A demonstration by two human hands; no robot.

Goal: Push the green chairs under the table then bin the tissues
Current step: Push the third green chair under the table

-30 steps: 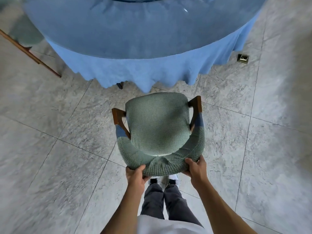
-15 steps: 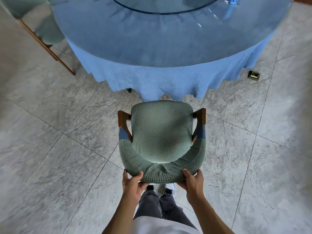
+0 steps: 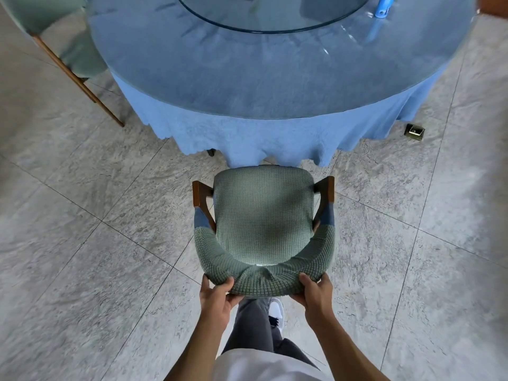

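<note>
Straight ahead of both hands, the chair [image 3: 264, 224] faces the table [image 3: 275, 78], its seat front just short of the hanging blue cloth [image 3: 261, 138] and its back toward the person. The left hand [image 3: 217, 295] and right hand [image 3: 314, 294] each clasp the curved backrest from behind, evenly spaced to either side of centre, neither nearer than the other. The seat's front-to-back line points at the table's middle, so a level forward shove should slide it under. No tissues are visible.
</note>
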